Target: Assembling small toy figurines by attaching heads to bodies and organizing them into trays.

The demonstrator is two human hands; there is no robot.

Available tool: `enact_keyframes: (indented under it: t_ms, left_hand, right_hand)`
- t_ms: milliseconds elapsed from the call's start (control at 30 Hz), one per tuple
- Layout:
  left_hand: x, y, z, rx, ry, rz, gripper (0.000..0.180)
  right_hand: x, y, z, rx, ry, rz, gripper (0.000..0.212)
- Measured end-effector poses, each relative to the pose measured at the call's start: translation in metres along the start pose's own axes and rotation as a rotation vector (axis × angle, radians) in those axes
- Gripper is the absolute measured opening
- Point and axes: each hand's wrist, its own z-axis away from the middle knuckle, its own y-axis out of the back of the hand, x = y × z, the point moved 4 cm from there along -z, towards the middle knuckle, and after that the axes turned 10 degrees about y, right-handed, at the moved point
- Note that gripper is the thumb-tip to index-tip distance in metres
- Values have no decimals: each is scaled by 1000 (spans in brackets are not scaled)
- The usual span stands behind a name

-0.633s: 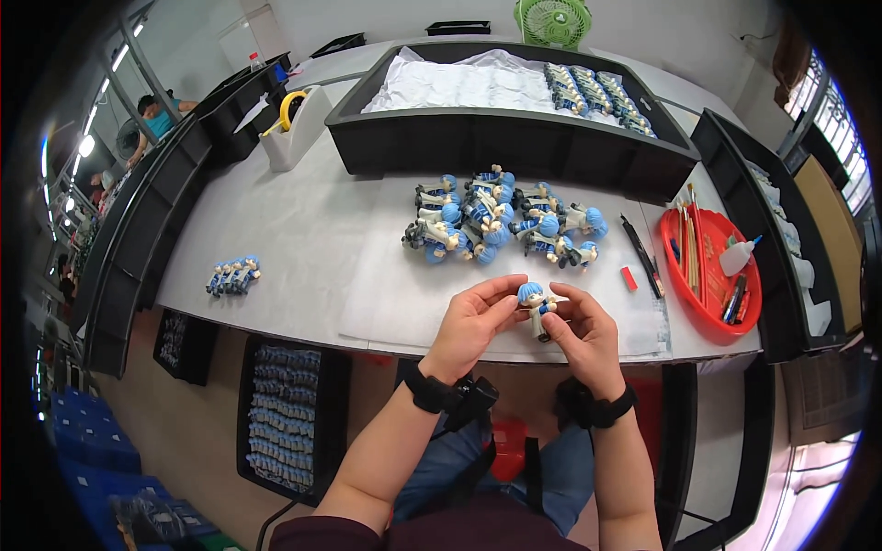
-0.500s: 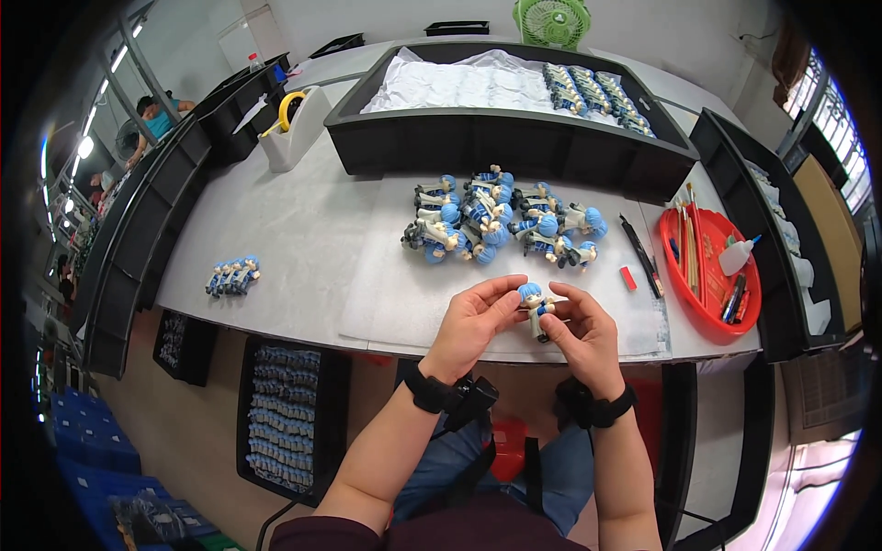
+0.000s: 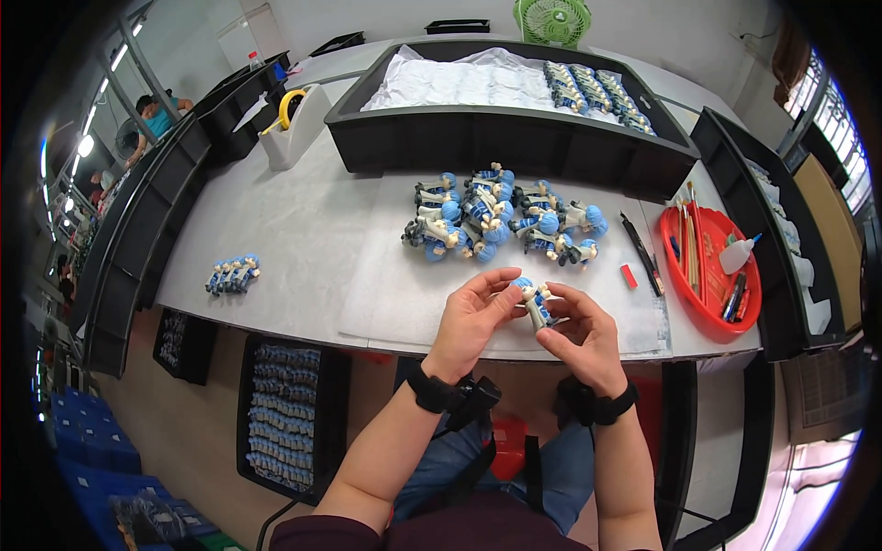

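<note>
Small plastic figurine (image 3: 533,301) with a blue cap and pale body sat pinched between both hands above the near edge of the grey worktable (image 3: 303,230). Left hand (image 3: 473,317) closed its fingertips on the blue head; right hand (image 3: 581,335) gripped the lower body. A heap of matching blue-capped figurines (image 3: 501,220) lay just beyond.

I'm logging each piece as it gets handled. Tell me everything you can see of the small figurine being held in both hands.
The figurine is a small doll-like piece with a round blue cap or head and a pale cream body with darker blue lower parts; it looks like moulded plastic or resin. It is held tilted above the front edge of the grey table, head toward the left hand, pinched by its fingers, while the right hand grips the lower body. Finer details are too small to tell.
</note>
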Motion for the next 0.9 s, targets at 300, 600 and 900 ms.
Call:
enact_keyframes:
  t_ms: [300,600,900]
  left_hand:
    - [0,-3,-1,-2,14,-89,25]
    - [-3,-13,5,-106,-59,-293,34]
    - [-2,-15,10,-173,-111,-454,34]
  right_hand:
    - [0,7,1,47,11,-1,43]
    - [-36,41,-15,144,239,619,25]
    - [-25,98,-44,-166,-107,1242,28]
